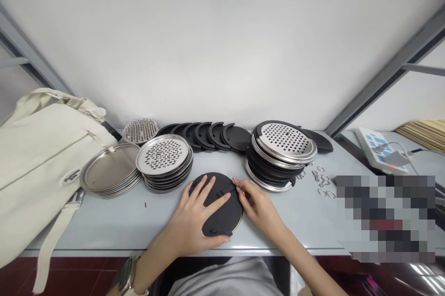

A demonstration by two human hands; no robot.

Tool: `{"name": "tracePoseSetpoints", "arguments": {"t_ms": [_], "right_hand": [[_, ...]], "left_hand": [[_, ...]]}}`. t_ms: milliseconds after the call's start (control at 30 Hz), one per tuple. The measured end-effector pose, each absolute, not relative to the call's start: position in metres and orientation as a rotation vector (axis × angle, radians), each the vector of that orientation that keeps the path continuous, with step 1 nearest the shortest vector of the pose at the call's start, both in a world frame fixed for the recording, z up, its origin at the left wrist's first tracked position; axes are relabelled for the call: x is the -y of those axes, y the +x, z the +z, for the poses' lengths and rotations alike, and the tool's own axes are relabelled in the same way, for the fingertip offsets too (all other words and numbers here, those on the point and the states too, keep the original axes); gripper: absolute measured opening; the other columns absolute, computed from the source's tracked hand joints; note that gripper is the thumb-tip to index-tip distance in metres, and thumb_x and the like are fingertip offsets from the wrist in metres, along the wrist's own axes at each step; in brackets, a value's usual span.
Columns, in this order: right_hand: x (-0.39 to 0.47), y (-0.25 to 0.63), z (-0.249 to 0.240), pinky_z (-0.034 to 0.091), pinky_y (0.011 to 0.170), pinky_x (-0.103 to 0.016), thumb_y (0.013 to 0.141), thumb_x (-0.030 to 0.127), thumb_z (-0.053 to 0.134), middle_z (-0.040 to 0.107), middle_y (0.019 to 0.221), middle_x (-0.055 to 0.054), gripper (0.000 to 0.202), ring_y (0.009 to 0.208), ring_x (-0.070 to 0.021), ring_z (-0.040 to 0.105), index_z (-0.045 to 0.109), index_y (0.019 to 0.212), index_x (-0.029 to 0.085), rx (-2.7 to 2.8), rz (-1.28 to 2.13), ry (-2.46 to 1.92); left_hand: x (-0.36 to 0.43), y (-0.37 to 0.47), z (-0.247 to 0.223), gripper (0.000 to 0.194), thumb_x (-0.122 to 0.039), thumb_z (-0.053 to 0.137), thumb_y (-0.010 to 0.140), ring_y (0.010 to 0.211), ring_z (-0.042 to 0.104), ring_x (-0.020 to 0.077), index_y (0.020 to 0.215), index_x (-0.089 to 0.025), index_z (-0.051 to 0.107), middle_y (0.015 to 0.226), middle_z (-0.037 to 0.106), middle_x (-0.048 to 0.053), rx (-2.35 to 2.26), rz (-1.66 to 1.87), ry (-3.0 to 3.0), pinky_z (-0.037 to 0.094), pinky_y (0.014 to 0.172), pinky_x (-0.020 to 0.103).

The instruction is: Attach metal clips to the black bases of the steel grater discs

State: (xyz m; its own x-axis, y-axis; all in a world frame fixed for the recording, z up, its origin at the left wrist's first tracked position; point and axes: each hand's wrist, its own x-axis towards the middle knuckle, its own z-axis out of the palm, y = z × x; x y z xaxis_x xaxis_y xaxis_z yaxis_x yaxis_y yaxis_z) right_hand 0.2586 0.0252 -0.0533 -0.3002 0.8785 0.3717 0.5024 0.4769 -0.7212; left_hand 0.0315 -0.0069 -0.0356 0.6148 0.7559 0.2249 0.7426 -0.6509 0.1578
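Note:
A round black disc (222, 212) with small slots lies on the table in front of me. My left hand (196, 215) rests on its left side, fingers spread flat across the top and thumb along the near edge. At the disc's upper right rim, my right hand (255, 205) pinches a small shiny metal piece (235, 183); the fingers hide most of it, so its exact shape cannot be told. Close behind my right hand stands a tall stack of black and metal discs, topped by a perforated metal grater plate (287, 141).
Left of the disc are a stack of round grater plates (163, 154) and a stack of plain metal lids (111, 171). Several black discs (236, 138) with cut-outs lean along the wall. Metal rings (323, 180) lie at right. A cream bag (52, 161) covers the left end.

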Motion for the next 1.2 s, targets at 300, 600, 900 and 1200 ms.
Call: {"name": "tracePoseSetpoints", "arguments": {"t_ms": [300,600,900,1200], "right_hand": [[-0.027,0.262,-0.056,0.053,0.087,-0.04,0.099,0.019,0.04,0.066,0.108,-0.011,0.026,0.101,-0.0246,0.064,0.054,0.12,0.021,2.055,0.566,-1.081],[-0.028,0.259,-0.063,0.054,0.08,-0.042,0.099,0.017,0.037,0.065,0.097,-0.011,0.025,0.09,-0.0254,0.062,0.053,0.118,0.02,2.118,0.412,-1.09],[-0.022,0.257,-0.061,0.053,0.073,-0.04,0.097,0.016,0.038,0.062,0.085,-0.008,0.023,0.078,-0.0238,0.06,0.055,0.112,0.02,2.133,0.308,-1.097],[-0.021,0.254,-0.059,0.053,0.08,-0.036,0.099,0.02,0.036,0.064,0.104,-0.013,0.027,0.095,-0.0238,0.064,0.047,0.124,0.018,1.948,0.528,-1.234]], "left_hand": [[0.007,0.031,-0.035,0.084,-0.061,0.065,0.08,0.141,0.024,0.0421,0.151,-0.035,0.028,0.161,0.014,0.009,-1.289,0.445,2.776,0.023,0.109,0.062],[0.007,0.032,-0.035,0.084,-0.062,0.064,0.079,0.141,0.025,0.0425,0.151,-0.034,0.03,0.16,0.015,0.01,-1.293,0.457,2.777,0.024,0.108,0.062],[0.007,0.032,-0.036,0.084,-0.062,0.064,0.08,0.141,0.024,0.0422,0.151,-0.033,0.03,0.16,0.015,0.009,-1.326,0.475,2.771,0.023,0.109,0.061],[0.004,0.031,-0.037,0.085,-0.058,0.065,0.08,0.141,0.022,0.0431,0.152,-0.033,0.027,0.16,0.013,0.011,-1.359,0.446,2.748,0.021,0.109,0.064]]}}
